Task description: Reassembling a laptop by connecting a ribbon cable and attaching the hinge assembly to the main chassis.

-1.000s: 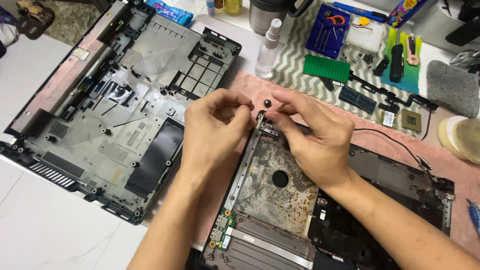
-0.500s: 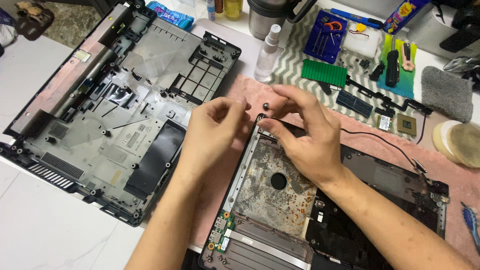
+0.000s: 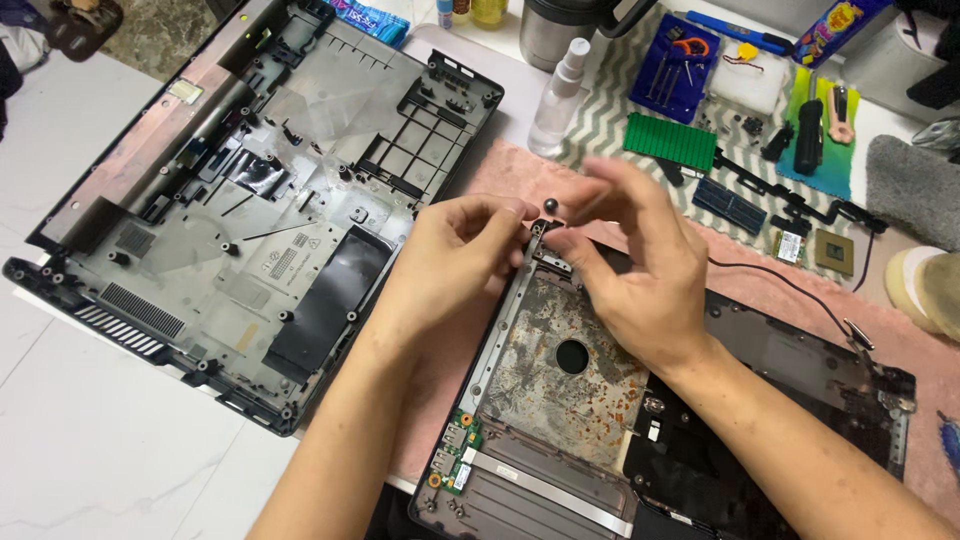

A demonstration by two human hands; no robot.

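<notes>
Up at the far corner of the rusty metal plate [image 3: 570,360], both hands are working: the left hand [image 3: 455,265] is pinching the plate's bracket [image 3: 533,243]. Whether the right hand [image 3: 630,270] is gripping anything is hard to tell, its fingertips hiding the spot.

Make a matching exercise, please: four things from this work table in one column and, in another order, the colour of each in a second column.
Things:
1. spray bottle
2. ribbed block
3. metal plate under the hands
4. small tool case

Colours:
A. blue
B. rusty grey-brown
C. clear with a white top
D. green

Pairs: 1-C, 2-D, 3-B, 4-A
</notes>
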